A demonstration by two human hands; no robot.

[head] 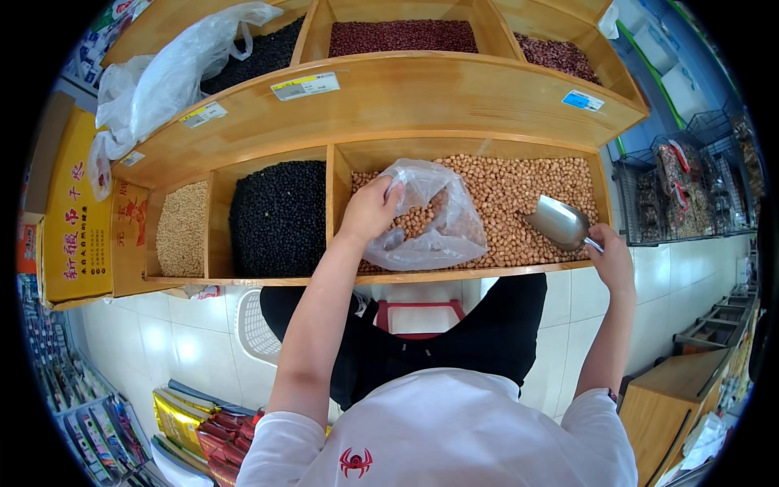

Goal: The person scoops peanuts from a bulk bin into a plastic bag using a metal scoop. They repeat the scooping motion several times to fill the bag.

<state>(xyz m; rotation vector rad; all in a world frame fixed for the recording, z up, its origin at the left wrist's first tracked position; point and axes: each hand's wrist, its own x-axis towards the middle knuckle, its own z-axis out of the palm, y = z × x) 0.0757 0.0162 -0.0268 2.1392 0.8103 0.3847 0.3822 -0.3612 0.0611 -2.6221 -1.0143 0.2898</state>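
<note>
My left hand (371, 207) grips the rim of a clear plastic bag (447, 240), whose mouth is open and which has tan nuts or beans inside. The bag rests on the tan nuts or beans (499, 195) filling the right compartment of a wooden bin. At that compartment's right side, my right hand (608, 246) is closed on the handle of a metal scoop (558, 224). The scoop's front edge touches the pile, and nothing shows in its visible part.
Left compartments hold black beans (280, 219) and pale yellow beans (182, 231). The raised rear row holds dark red beans (401, 38); plastic bags (176, 73) lie over its left end. A yellow carton (76, 213) stands left, wire baskets (669, 225) right, a white basket (252, 329) below.
</note>
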